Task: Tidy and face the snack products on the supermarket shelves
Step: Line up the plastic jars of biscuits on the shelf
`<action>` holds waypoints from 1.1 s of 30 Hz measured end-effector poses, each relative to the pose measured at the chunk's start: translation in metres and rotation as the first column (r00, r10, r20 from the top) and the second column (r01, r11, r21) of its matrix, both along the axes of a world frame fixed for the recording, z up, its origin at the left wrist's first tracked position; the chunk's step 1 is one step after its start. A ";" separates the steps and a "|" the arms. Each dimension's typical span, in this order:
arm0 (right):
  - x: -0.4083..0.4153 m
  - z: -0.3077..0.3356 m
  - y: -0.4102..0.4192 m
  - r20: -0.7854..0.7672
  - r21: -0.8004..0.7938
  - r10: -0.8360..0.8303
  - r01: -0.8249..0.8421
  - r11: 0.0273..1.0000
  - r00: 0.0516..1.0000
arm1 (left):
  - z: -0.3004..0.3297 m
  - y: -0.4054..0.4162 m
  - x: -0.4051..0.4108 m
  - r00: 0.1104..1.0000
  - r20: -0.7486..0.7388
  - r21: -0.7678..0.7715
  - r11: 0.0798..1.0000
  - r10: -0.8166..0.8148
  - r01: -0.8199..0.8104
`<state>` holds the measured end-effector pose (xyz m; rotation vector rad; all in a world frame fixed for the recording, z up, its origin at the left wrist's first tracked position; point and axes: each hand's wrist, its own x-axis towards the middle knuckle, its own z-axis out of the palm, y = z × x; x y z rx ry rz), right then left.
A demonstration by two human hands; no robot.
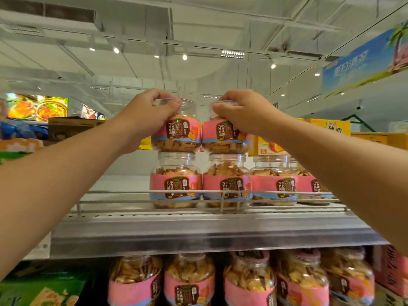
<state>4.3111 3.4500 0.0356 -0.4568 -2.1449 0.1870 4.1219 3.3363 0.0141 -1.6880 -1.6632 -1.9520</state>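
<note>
Two clear biscuit jars with pink labels stand stacked on a lower row of the same jars on the top shelf. My left hand grips the lid and shoulder of the upper left jar. My right hand grips the lid of the upper right jar. Both upper jars stand upright, side by side and touching, labels facing me. Beneath them the lower jars sit behind a wire rail, their labels also facing forward.
More pink-labelled jars fill the shelf below. Green boxes lie at the lower left. Yellow and orange cartons stand behind at the right. The top shelf left of the jars is bare. A blue banner hangs upper right.
</note>
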 end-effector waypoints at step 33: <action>0.212 -0.164 0.073 0.032 0.349 -0.252 0.226 0.910 0.967 | -0.126 0.092 0.214 0.367 -0.861 0.261 0.925 0.352 -0.275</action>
